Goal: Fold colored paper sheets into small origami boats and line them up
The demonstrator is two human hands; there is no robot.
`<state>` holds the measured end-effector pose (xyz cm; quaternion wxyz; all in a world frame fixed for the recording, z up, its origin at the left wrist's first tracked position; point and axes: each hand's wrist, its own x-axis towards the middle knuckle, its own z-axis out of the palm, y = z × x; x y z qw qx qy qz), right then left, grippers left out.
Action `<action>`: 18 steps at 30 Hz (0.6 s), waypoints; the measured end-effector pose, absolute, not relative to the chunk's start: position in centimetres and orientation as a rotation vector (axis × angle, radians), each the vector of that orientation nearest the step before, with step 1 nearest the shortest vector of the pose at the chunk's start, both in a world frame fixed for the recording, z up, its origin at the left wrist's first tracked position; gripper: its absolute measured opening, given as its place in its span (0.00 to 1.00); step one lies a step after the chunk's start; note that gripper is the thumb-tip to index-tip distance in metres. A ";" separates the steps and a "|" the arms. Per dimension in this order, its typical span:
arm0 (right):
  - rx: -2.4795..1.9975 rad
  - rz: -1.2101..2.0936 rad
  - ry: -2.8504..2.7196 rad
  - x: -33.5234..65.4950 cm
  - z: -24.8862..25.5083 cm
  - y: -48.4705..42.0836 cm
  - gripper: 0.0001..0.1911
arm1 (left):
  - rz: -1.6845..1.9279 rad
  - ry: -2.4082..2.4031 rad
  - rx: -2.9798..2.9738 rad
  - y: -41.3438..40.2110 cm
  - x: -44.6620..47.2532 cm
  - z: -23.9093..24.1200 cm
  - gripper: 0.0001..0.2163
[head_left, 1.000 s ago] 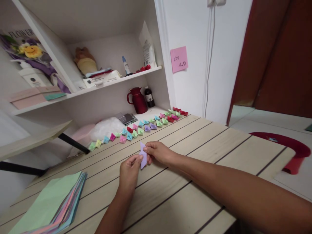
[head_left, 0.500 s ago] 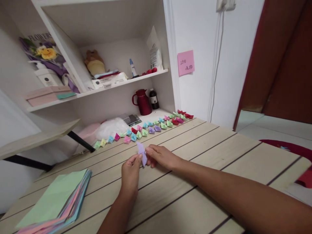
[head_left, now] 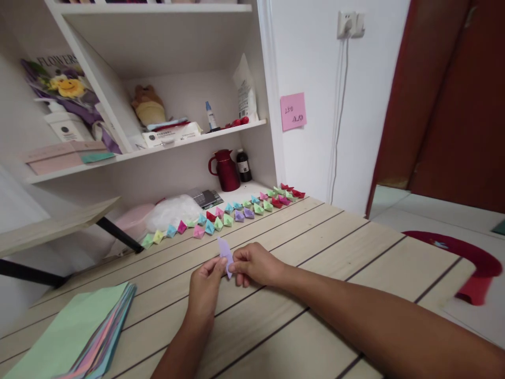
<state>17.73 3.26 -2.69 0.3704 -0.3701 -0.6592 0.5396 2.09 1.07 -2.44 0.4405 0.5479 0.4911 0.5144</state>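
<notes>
Purple folded paper (head_left: 225,255) pinched by both hands, paper boats (head_left: 232,211) beyond.

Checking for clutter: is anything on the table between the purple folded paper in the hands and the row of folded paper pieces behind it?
Nothing visible. Both hands pinch the purple folded paper; only bare wooden table separates it from the row of folded pieces.

Fingertips of the left hand (head_left: 205,281) and right hand (head_left: 255,264) cover the lower part of the folded purple paper (head_left: 225,251), while the colored paper stack (head_left: 74,334) to its left runs off the bottom edge, and the pink sticky note's (head_left: 293,111) writing is too small to read.
</notes>
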 end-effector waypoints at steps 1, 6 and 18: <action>-0.971 1.384 -1.699 17.7 -2.5 3.1 0.12 | 1.273 1.225 1.357 1.1 2.0 -2.4 0.16; -1.066 1.232 -1.773 17.6 -1.9 2.3 0.10 | 1.213 1.211 1.361 1.4 1.3 -2.6 0.17; -0.995 1.494 -1.902 18.8 -2.1 3.6 0.09 | 1.166 1.193 1.509 1.3 1.3 -2.5 0.18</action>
